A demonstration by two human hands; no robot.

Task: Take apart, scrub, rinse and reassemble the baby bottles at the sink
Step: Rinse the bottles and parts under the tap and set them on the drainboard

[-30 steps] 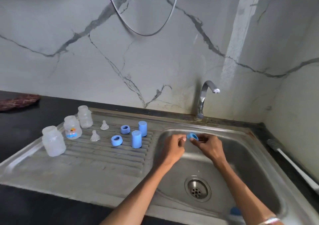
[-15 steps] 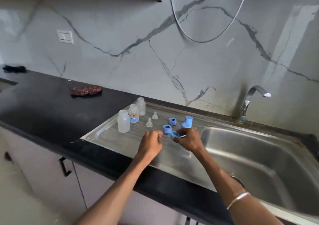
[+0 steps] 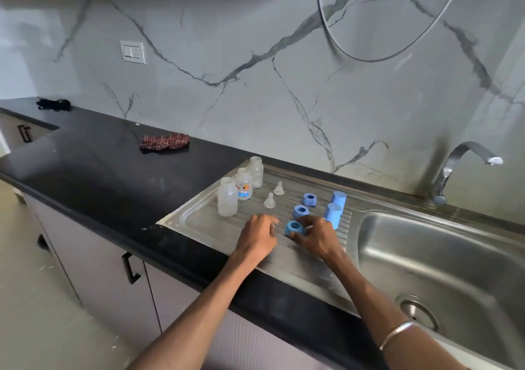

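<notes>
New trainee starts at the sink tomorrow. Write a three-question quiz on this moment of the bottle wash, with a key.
1. True or false: the right hand holds a blue ring at the drainboard.
2. How many clear bottles stand on the drainboard? A) two B) three C) four
3. Fill in: the two blue caps stand between the rings and the sink ____.

Key
1. True; the left hand beside it holds nothing that shows.
2. B
3. basin
</notes>
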